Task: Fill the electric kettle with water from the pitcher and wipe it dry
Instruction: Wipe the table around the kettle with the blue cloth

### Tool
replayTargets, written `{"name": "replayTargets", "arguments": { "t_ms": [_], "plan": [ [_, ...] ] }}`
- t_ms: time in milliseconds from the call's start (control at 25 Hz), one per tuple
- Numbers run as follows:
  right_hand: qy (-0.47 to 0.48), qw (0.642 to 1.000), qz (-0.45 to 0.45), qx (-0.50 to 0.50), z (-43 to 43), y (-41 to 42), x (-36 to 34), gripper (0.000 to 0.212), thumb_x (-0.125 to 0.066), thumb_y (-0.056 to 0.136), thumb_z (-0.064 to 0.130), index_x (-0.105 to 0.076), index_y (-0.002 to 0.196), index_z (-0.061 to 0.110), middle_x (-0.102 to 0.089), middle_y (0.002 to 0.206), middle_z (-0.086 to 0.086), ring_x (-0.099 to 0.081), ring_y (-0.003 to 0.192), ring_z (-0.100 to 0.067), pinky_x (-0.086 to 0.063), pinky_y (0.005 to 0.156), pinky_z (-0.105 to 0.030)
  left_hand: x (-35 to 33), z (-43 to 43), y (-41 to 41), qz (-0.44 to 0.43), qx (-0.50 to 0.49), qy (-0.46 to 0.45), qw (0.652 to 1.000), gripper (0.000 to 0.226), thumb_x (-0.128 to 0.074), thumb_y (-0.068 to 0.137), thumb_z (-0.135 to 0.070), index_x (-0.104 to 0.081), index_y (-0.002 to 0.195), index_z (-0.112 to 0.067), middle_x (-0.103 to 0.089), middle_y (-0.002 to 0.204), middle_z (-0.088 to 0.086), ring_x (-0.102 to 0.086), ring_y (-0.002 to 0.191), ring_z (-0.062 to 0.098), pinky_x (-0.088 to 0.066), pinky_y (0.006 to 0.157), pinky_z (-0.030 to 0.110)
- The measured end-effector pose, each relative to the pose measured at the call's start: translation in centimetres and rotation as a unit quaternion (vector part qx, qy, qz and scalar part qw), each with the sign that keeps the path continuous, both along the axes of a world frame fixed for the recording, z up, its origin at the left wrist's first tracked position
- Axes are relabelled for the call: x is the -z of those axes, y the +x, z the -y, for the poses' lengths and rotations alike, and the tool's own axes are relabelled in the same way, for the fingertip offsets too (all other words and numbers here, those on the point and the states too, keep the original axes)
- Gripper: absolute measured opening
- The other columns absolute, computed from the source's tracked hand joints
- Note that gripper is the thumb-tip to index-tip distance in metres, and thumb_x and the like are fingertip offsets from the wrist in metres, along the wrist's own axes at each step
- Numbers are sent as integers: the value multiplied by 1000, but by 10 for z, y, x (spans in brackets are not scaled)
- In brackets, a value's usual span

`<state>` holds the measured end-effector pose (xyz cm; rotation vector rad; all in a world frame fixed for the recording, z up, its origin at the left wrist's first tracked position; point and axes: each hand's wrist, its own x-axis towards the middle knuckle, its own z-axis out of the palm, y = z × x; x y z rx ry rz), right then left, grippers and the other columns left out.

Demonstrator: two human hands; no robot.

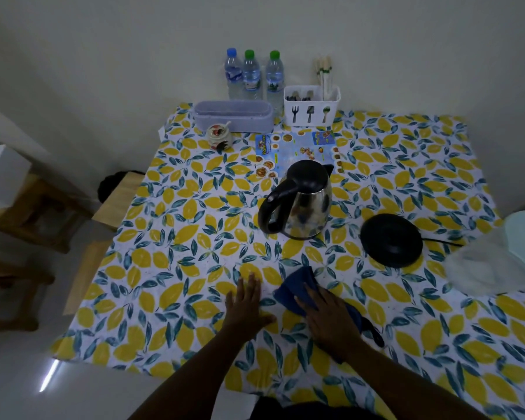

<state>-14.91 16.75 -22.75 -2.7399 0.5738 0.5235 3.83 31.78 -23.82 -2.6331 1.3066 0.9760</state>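
A steel electric kettle (303,204) with a black lid and handle stands on the lemon-print tablecloth (170,253), lid closed, handle toward the left. Its round black base (391,239) lies separately to the right, cord running right. A dark blue cloth (299,283) lies on the table nearer to me. My right hand (328,319) rests flat on top of that cloth, fingers spread. My left hand (246,301) lies flat on the tablecloth just left of the cloth, holding nothing. A pale translucent pitcher (497,262) shows blurred at the right edge.
Three water bottles (252,74) stand against the back wall. In front of them are a lidded oblong plastic box (234,115), a white cutlery caddy (311,106), a small painted jar (220,136) and a blue menu sheet (297,150). Wooden stools (43,213) stand to the left.
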Motion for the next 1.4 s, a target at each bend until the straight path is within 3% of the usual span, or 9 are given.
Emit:
{"name": "replayTargets", "arguments": {
  "t_ms": [200,360,600,720,800,880,1040,1240,1400],
  "plan": [
    [-66,980,-11,190,77,17,-8,56,-29,101,36,-6,151,25,-5,162,-11,-9,148,-33,-27,115,-49,-4,2,2,-9,7,6,1000,103,-45,86,-68,18,149,-17,27,159,8,24,146,34,2,118,58],
    [-33,960,6,277,80,47,-15,54,-28,101,36,-7,151,28,-2,162,-6,-8,146,-36,-24,115,-53,-5,0,5,-11,18,15,1000,105,-48,85,-68,18,149,-17,27,159,7,22,146,34,-1,119,58],
    [-13,995,4,103,-30,26,2,58,-52,91,40,-33,145,28,-39,152,-9,-44,132,-39,-50,91,-57,-1,-5,7,-17,30,0,999,104,-47,85,-68,18,149,-17,28,158,7,24,145,33,1,118,58],
    [-24,999,6,35,-29,-4,7,58,-49,89,40,-34,143,30,-48,145,-10,-54,123,-38,-56,81,-52,0,-7,11,-14,38,-4,999,104,-46,84,-69,17,149,-18,28,158,7,23,146,33,2,119,57],
    [-57,996,-4,70,5,-5,6,56,-41,95,36,-21,148,33,-36,153,-11,-43,133,-37,-51,91,-49,0,-8,12,-15,47,-9,999,105,-46,84,-70,16,149,-17,27,158,7,22,146,33,1,119,57],
    [-84,978,0,189,38,7,3,58,-36,99,35,-9,150,32,-20,159,-10,-27,141,-36,-42,101,-51,-1,-10,14,-18,49,-9,999,105,-48,84,-68,16,149,-17,26,159,7,21,147,32,1,119,57],
    [-68,958,2,278,47,40,-7,57,-34,100,35,-9,150,30,-7,162,-6,-19,142,-40,-38,104,-57,-1,-12,10,-21,43,-9,999,103,-52,86,-62,16,149,-17,26,159,7,21,147,32,0,119,57],
    [-45,988,-2,148,-35,52,-3,50,-40,96,37,-28,145,34,-27,157,-6,-34,135,-40,-41,99,-56,-2,-21,11,-16,45,-20,999,102,-52,86,-62,14,150,-18,25,160,5,22,147,30,-1,120,53],
    [-48,996,10,69,-61,-1,2,51,-65,84,37,-50,133,36,-56,139,-2,-59,117,-34,-56,78,-50,-4,-24,10,-16,49,-27,998,101,-51,87,-62,13,151,-18,25,160,4,22,147,30,0,121,51]
  ]
}}
